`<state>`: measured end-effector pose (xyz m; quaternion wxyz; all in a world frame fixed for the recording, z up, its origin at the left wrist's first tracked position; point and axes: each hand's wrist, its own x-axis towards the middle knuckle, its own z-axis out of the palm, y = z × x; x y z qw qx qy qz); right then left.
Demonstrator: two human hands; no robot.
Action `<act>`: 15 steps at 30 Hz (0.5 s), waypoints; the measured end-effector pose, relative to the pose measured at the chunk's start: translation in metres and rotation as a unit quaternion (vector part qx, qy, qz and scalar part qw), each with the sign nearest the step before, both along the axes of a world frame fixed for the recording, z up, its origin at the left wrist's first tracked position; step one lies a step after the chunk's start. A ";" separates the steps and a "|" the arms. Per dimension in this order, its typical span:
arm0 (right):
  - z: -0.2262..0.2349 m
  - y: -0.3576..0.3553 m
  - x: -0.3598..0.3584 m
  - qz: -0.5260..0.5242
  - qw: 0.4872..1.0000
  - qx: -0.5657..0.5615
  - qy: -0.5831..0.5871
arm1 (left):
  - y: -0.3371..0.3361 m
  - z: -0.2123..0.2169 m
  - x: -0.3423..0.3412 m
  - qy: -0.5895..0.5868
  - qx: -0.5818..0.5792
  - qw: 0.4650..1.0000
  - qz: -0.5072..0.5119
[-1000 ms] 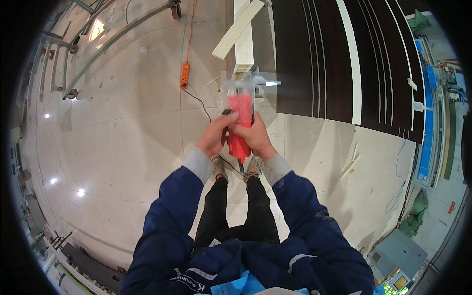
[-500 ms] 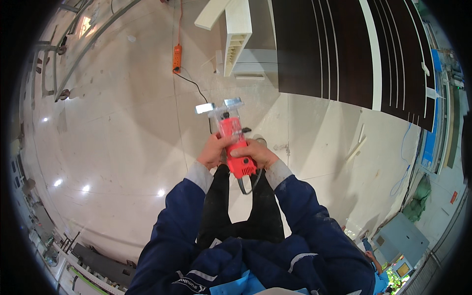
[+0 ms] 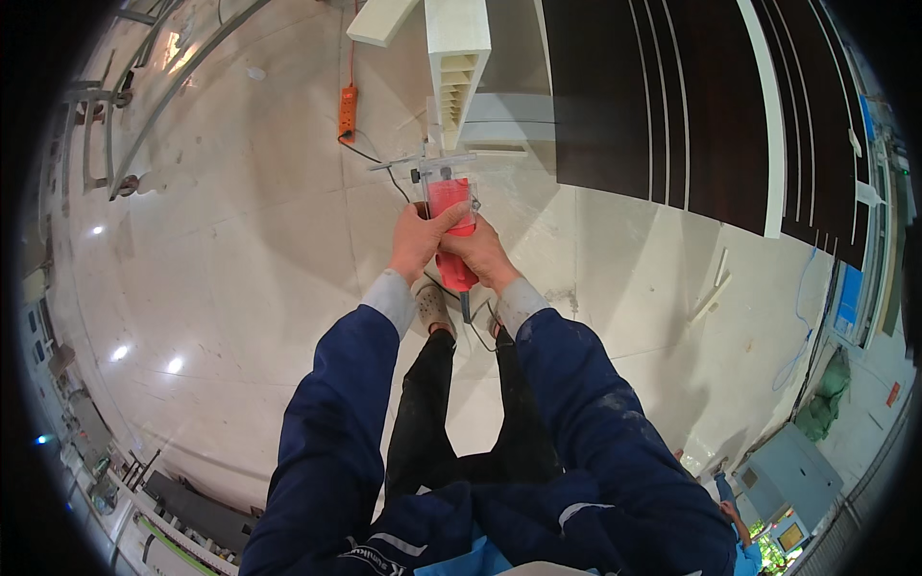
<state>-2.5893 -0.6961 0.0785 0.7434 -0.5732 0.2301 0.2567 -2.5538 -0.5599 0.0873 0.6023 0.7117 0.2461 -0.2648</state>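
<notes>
A red handheld power tool (image 3: 449,226), something like a small trimmer, is held in front of the person's body, above the pale tiled floor (image 3: 240,269). At its far end it has a clear base plate (image 3: 444,171) with a thin metal bar sticking out to the left. Its lower red end comes out under the hands, and a dark cable (image 3: 468,312) hangs down from it.

The left hand (image 3: 421,242) is wrapped around the left side of the tool body, with the fingers curled tight and the thumb lying across the red housing. The right hand (image 3: 483,257) is closed on the right side of the same body, just beside the left hand and touching it. Both hands grip the tool firmly; no finger is spread open.

Below the hands I can see the person's blue sleeves with grey cuffs, black trousers and two shoes on the floor.

Further away, past the tool, a white slatted panel (image 3: 456,67) lies on the floor, and an orange power strip (image 3: 347,112) with its thin cord lies to the left of it. To the right there is a large dark panel (image 3: 691,106) with light stripes. Metal railings (image 3: 125,125) curve along the upper left.
</notes>
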 end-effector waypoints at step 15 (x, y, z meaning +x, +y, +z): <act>-0.022 -0.003 0.037 -0.013 1.000 -0.010 -0.024 | -0.004 -0.029 0.034 0.053 -0.207 0.976 0.035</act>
